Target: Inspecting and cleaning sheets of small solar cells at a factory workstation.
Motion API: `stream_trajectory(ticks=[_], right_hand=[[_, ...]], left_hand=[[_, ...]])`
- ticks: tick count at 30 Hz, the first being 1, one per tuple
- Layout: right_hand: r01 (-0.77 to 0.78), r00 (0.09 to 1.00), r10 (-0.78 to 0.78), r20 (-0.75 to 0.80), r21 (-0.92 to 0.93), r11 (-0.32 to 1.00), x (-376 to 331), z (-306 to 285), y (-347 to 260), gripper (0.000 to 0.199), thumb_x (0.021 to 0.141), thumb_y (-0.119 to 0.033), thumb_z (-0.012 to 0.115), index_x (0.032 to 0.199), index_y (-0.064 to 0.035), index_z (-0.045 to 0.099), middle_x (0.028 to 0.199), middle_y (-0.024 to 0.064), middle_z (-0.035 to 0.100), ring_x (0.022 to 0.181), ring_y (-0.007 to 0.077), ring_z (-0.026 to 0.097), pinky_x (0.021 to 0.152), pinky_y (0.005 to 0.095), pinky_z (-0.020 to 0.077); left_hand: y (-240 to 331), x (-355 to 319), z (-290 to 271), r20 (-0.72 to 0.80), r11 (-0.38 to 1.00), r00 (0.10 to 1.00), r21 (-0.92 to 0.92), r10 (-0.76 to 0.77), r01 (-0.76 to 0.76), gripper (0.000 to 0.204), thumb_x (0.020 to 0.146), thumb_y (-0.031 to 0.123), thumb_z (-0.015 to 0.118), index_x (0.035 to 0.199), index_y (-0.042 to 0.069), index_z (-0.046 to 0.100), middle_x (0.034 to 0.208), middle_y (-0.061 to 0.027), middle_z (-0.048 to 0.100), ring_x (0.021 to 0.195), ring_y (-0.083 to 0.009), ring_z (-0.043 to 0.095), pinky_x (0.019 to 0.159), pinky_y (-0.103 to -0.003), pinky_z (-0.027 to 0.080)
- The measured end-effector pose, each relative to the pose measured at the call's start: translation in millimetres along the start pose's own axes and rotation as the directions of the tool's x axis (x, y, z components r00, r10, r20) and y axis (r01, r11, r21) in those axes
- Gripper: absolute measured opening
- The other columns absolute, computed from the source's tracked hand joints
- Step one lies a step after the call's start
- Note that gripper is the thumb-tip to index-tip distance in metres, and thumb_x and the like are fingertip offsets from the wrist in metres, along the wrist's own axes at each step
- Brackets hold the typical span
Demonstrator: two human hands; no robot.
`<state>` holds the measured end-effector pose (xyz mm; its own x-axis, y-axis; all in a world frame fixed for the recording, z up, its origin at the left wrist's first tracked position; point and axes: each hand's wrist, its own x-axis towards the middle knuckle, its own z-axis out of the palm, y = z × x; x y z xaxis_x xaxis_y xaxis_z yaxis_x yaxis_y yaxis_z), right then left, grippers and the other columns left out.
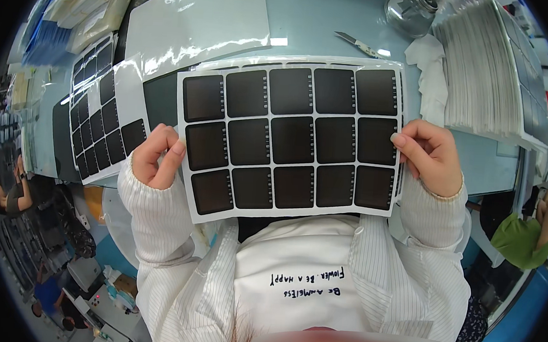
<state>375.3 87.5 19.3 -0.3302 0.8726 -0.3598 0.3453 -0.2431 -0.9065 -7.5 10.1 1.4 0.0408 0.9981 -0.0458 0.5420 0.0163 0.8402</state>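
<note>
Between my two hands is a white sheet (268, 161) bearing rows of dark, rounded square panels. My left hand (159, 156) pinches its left edge between thumb and curled fingers. At the opposite edge, my right hand (430, 154) grips the sheet with the thumb on top and fingers folded beneath. The sheet lies nearly flat, close in front of my chest, and another sheet's edge shows just behind its far side. More sheets with dark panels (101, 123) lie to the left, some panels absent from them.
A knife with a patterned handle (360, 45) lies beyond the sheet. At far right stand a tall stack of sheets (481, 71), a crumpled white cloth (428, 74) and a glass jar (411, 13). Clear film (198, 25) covers the far left. Other people sit at both sides.
</note>
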Motion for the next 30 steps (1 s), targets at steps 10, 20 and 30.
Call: stream_trajectory(ticks=[10, 20, 30], right_hand=[[0.144, 0.989, -0.147, 0.021, 0.114, 0.983, -32.7, -3.8, -22.9, 0.021, 0.085, -0.011, 0.057, 0.067, -0.0019, 0.053, 0.058, -0.0033, 0.046, 0.046, 0.0014, 0.035, 0.043, 0.0179, 0.0237], [0.319, 0.947, -0.321, -0.008, 0.125, 0.939, -52.1, -8.8, -23.5, 0.020, 0.082, -0.008, 0.059, 0.065, 0.0000, 0.052, 0.058, -0.0011, 0.048, 0.046, 0.0027, 0.037, 0.042, 0.0199, 0.0238], [0.401, 0.916, -0.399, -0.047, 0.159, 0.902, -62.0, -20.3, -22.3, 0.018, 0.082, -0.007, 0.056, 0.066, -0.0005, 0.051, 0.058, -0.0001, 0.048, 0.042, 0.0026, 0.035, 0.041, 0.0193, 0.0234]], left_hand=[[5.5, -18.8, 3.6, -0.151, 0.912, 0.984, -0.385, 0.090, -0.143, 0.024, 0.084, 0.010, 0.048, 0.062, 0.003, 0.040, 0.067, -0.0022, 0.041, 0.063, -0.0105, 0.034, 0.061, -0.024, 0.028], [8.0, -27.8, 1.9, -0.077, 0.902, 0.983, -0.392, 0.166, -0.183, 0.025, 0.084, 0.012, 0.049, 0.062, 0.004, 0.040, 0.075, -0.0083, 0.051, 0.067, -0.0128, 0.043, 0.065, -0.026, 0.035], [14.9, -23.8, 5.2, -0.020, 0.892, 0.985, -0.422, 0.172, -0.164, 0.024, 0.085, 0.011, 0.047, 0.063, 0.003, 0.043, 0.069, -0.0047, 0.051, 0.060, -0.0093, 0.040, 0.059, -0.023, 0.034]])
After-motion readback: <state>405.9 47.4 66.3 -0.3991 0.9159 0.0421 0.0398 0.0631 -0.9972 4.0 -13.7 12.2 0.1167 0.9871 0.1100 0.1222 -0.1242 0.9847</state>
